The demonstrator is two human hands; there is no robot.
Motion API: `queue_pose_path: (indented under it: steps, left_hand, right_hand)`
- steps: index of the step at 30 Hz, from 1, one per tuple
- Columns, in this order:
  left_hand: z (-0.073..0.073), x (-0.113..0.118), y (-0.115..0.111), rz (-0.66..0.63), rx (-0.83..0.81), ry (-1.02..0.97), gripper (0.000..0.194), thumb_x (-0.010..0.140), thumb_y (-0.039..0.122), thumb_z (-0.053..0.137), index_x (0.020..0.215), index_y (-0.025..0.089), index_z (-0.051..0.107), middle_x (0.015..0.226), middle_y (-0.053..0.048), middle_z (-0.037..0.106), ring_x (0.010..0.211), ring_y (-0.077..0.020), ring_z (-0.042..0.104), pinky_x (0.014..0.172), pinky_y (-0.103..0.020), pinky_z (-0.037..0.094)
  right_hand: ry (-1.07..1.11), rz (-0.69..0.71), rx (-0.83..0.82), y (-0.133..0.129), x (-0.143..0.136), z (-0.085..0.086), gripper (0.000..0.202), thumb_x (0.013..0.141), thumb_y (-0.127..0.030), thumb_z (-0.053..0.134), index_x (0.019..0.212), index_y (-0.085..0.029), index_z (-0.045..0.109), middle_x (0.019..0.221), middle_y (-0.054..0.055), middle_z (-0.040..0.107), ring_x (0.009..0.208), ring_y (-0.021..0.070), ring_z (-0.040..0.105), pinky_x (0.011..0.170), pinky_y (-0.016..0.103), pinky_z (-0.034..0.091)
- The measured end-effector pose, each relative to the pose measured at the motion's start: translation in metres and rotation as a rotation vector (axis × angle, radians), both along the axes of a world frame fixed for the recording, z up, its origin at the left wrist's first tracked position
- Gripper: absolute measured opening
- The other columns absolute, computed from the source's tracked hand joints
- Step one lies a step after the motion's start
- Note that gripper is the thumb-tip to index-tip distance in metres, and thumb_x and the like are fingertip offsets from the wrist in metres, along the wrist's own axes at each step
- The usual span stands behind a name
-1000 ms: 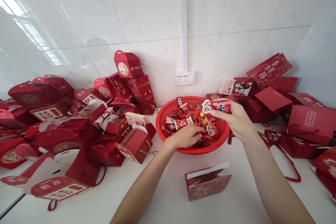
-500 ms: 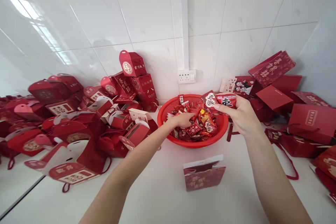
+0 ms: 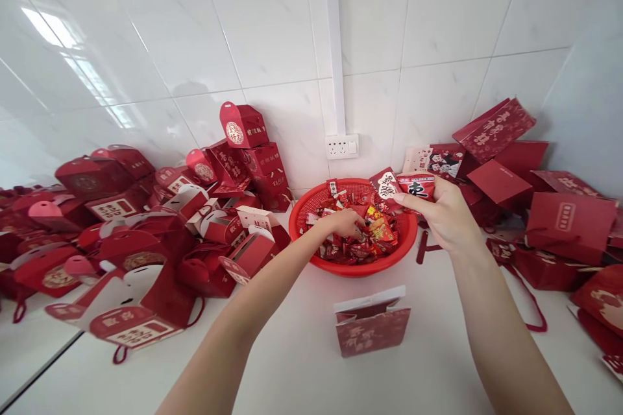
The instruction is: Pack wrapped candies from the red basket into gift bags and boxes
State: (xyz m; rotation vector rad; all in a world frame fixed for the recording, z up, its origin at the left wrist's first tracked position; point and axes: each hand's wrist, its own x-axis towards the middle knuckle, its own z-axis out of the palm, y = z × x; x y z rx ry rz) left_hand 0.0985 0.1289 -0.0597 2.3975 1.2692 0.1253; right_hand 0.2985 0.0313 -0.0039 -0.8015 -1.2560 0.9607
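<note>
My left hand reaches into a red plastic basket of wrapped sweets. Its fingers are bent down and slightly apart, with the tips partly hidden among the wrappers. Over the basket's right rim, my right hand is closed on small red snack packets. One packet is glossy red with dark writing; beside it another packet has a pale label with writing. In front of the basket a small dark-red paper gift bag stands upright on the white tabletop, its top open.
Many red gift boxes crowd the left side, some with lids up. A stack of boxes stands against the tiled wall. Red gift bags are piled on the right. A socket is on the wall behind the basket.
My left hand has moved slightly right and its fingers have bent further down into the sweets. My right hand still holds the packets. The whole view has shifted a little.
</note>
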Motion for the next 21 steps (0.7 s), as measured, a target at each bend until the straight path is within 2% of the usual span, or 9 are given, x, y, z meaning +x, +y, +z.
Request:
queue_pose_path:
  steps: [2, 5, 8, 11, 15, 18, 21]
  left_hand:
    - [0.002, -0.008, -0.001, 0.003, 0.012, -0.1, 0.015, 0.072, 0.023, 0.073, 0.086, 0.02, 0.076, 0.09, -0.004, 0.075, 0.09, -0.0244, 0.068, 0.084, -0.028, 0.049]
    - [0.005, -0.023, -0.005, 0.032, 0.012, -0.252, 0.023, 0.083, 0.039, 0.067, 0.092, 0.019, 0.073, 0.084, -0.002, 0.071, 0.081, -0.0203, 0.064, 0.076, -0.027, 0.046]
    - [0.006, -0.035, -0.008, 0.073, -0.01, -0.373, 0.04, 0.084, 0.055, 0.065, 0.08, 0.016, 0.067, 0.066, 0.001, 0.055, 0.063, -0.0151, 0.05, 0.061, -0.026, 0.039]
    - [0.004, -0.042, -0.011, 0.109, -0.034, -0.475, 0.046, 0.08, 0.06, 0.068, 0.08, 0.015, 0.063, 0.061, 0.004, 0.042, 0.056, -0.0116, 0.039, 0.053, -0.025, 0.03]
    - [0.0, -0.048, -0.013, 0.138, -0.086, -0.582, 0.053, 0.076, 0.057, 0.075, 0.104, 0.012, 0.067, 0.063, 0.006, 0.043, 0.055, -0.0099, 0.038, 0.051, -0.023, 0.029]
    - [0.001, -0.051, -0.016, 0.166, -0.121, -0.64, 0.071, 0.076, 0.054, 0.076, 0.129, 0.009, 0.06, 0.059, 0.008, 0.043, 0.051, -0.0089, 0.036, 0.05, -0.023, 0.028]
    - [0.004, -0.052, -0.018, 0.198, -0.121, -0.688, 0.08, 0.076, 0.054, 0.077, 0.137, 0.007, 0.054, 0.058, 0.008, 0.046, 0.05, -0.0086, 0.036, 0.049, -0.023, 0.027]
  right_hand:
    - [-0.002, -0.003, 0.019, 0.0, 0.001, 0.0, 0.031, 0.064, -0.032, 0.089, 0.09, -0.021, 0.076, 0.09, 0.003, 0.078, 0.088, 0.0265, 0.073, 0.085, 0.042, 0.059]
    - [-0.016, -0.014, 0.02, 0.001, 0.002, 0.0, 0.032, 0.064, -0.032, 0.089, 0.091, -0.02, 0.075, 0.09, 0.003, 0.078, 0.087, 0.0264, 0.074, 0.086, 0.042, 0.059]
    - [-0.015, -0.009, 0.012, 0.002, 0.003, -0.001, 0.035, 0.064, -0.031, 0.089, 0.094, -0.02, 0.075, 0.09, 0.004, 0.079, 0.087, 0.0262, 0.074, 0.085, 0.042, 0.059]
    - [-0.01, 0.015, 0.007, 0.003, 0.001, -0.003, 0.033, 0.066, -0.031, 0.089, 0.094, -0.02, 0.075, 0.092, 0.004, 0.079, 0.088, 0.0263, 0.074, 0.084, 0.041, 0.06]
    - [-0.008, 0.031, -0.007, 0.005, -0.001, -0.005, 0.037, 0.064, -0.033, 0.09, 0.096, -0.02, 0.076, 0.094, 0.004, 0.079, 0.091, 0.0269, 0.074, 0.085, 0.041, 0.06]
    - [-0.022, 0.029, -0.007, 0.004, -0.001, -0.004, 0.038, 0.063, -0.034, 0.091, 0.096, -0.02, 0.076, 0.094, 0.004, 0.079, 0.091, 0.0268, 0.074, 0.084, 0.04, 0.061]
    - [-0.044, 0.032, -0.015, 0.004, -0.002, -0.003, 0.039, 0.063, -0.035, 0.091, 0.096, -0.02, 0.075, 0.094, 0.004, 0.079, 0.091, 0.0268, 0.074, 0.084, 0.04, 0.061]
